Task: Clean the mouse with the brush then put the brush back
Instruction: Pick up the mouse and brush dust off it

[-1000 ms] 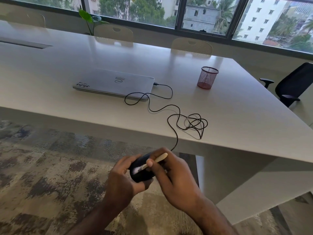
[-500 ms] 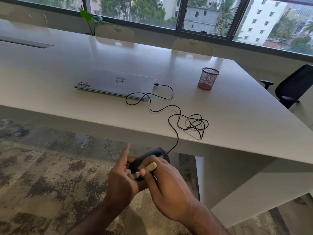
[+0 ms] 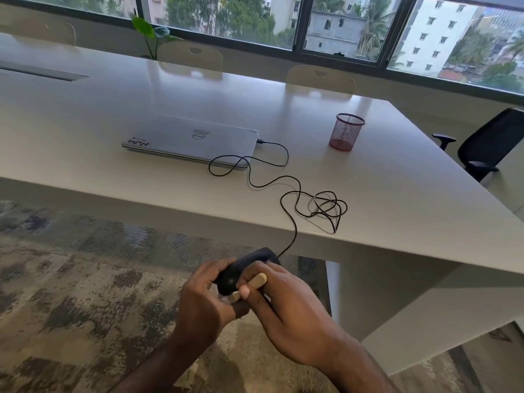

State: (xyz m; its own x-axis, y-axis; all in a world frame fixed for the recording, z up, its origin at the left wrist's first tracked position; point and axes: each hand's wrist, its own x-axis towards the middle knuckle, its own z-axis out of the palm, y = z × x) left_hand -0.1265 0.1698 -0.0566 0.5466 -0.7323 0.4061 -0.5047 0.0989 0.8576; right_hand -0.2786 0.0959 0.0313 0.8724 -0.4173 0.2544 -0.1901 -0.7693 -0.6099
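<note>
Fingers of left hand (image 3: pixel 202 304) cup rounded black mouse (image 3: pixel 241 269); right hand (image 3: pixel 286 310) pinches pale wooden brush (image 3: pixel 255 282).

Both forearms reach forward and low, angling in toward each other until the hands meet below the table's edge. The left hand (image 3: pixel 202 303) curls its fingers around the mouse (image 3: pixel 241 272), cupping it from the left, thumb on the near side. The right hand (image 3: pixel 286 306) sits just beside it, knuckles up, pinching the brush (image 3: pixel 255 282) between thumb and forefinger, its other fingers folded under. The two hands touch.
</note>
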